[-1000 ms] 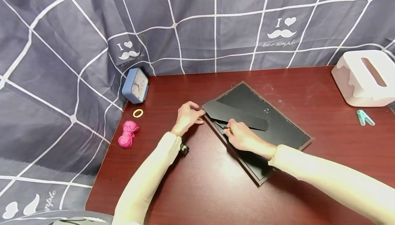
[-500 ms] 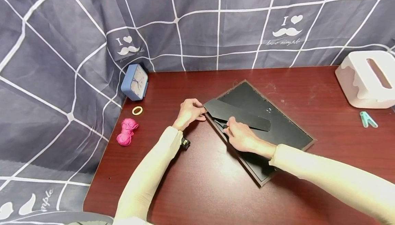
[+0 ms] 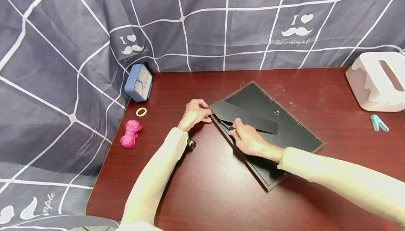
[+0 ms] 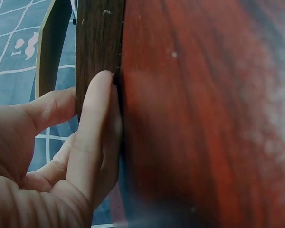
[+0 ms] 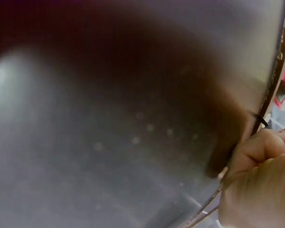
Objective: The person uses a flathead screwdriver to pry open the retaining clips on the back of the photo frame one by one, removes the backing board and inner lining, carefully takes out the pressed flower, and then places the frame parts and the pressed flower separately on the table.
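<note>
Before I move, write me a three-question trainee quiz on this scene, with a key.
1. True or false: in the head view, the yellow ring lies between the blue clock and the pink yarn.
2. Which of these lies nearest the white tissue box?
a) pink yarn
b) teal clip
c) yellow ring
3. Short answer: the left hand pinches the edge of the frame; what does the right hand grip?

Key: 1. True. 2. b. 3. A thin-shafted tool.
</note>
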Tool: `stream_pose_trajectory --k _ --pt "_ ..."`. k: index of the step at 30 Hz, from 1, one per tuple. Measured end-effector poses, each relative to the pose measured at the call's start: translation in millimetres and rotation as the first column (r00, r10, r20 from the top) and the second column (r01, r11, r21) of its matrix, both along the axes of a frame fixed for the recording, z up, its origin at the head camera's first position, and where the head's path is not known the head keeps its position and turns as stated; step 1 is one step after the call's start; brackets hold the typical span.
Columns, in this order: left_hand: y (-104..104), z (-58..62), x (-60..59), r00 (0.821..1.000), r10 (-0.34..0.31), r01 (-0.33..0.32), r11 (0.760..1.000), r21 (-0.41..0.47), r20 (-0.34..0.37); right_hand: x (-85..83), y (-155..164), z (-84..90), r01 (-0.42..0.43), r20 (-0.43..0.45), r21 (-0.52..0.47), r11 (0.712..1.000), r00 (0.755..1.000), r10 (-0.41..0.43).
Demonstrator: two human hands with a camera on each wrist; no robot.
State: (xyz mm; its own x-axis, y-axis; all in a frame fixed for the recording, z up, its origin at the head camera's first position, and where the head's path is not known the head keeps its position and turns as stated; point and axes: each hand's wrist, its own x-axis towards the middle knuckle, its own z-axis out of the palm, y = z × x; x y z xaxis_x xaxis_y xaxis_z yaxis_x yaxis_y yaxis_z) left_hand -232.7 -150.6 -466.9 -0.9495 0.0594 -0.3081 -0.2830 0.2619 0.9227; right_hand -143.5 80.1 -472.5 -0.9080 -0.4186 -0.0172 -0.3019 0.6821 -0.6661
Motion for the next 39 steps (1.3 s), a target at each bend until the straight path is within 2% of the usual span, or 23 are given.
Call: stream_pose_trajectory --k 2,6,10,12,16,22,29,35,39 --pt "-2.3 0.9 -0.5 1.0 -0.001 0.001 1.0 -0.011 0.01 -0.8 -5.4 -3.8 -0.029 -0.009 -0.028 0.999 1.0 0.029" --pt "-4.0 3.6 -1.4 1.0 -0.018 0.019 0.999 -0.027 0.025 -1.5 -12.5 -8.8 -0.016 -0.028 -0.046 0.999 1.0 0.015" --pt "-7.1 3.9 -1.5 0.999 -0.041 0.041 0.999 -0.014 0.033 1.2 -10.7 4.5 0.072 0.054 0.019 0.997 0.996 -0.073" --pt "-8.2 3.3 -1.5 0.999 -0.041 0.041 0.999 -0.001 0.034 2.1 -7.6 11.6 0.075 0.084 0.034 0.997 0.993 -0.077" --pt "-8.7 4.2 -3.6 0.999 -0.038 0.038 0.999 0.01 0.027 -2.5 -6.0 15.8 0.047 0.083 0.034 0.998 0.995 -0.049" --pt "-5.4 1.0 -4.3 0.998 -0.049 0.049 0.999 0.003 0.043 -8.9 -2.9 7.2 0.04 0.124 0.057 0.998 0.991 -0.047" --pt "-6.0 1.2 -3.9 0.998 -0.047 0.047 0.999 0.004 0.033 -13.5 -0.6 -1.8 0.0 0.095 0.08 0.997 0.995 -0.007" --pt "-5.2 0.3 -2.7 0.999 -0.03 0.029 0.999 0.015 0.013 -13.1 -0.9 2.7 -0.033 0.085 0.077 0.996 0.996 0.026" --pt "-4.2 -0.4 -2.7 1.0 -0.028 0.027 0.999 0.022 0.008 -13.3 -2.6 2.8 -0.026 0.096 0.081 0.996 0.995 0.018"
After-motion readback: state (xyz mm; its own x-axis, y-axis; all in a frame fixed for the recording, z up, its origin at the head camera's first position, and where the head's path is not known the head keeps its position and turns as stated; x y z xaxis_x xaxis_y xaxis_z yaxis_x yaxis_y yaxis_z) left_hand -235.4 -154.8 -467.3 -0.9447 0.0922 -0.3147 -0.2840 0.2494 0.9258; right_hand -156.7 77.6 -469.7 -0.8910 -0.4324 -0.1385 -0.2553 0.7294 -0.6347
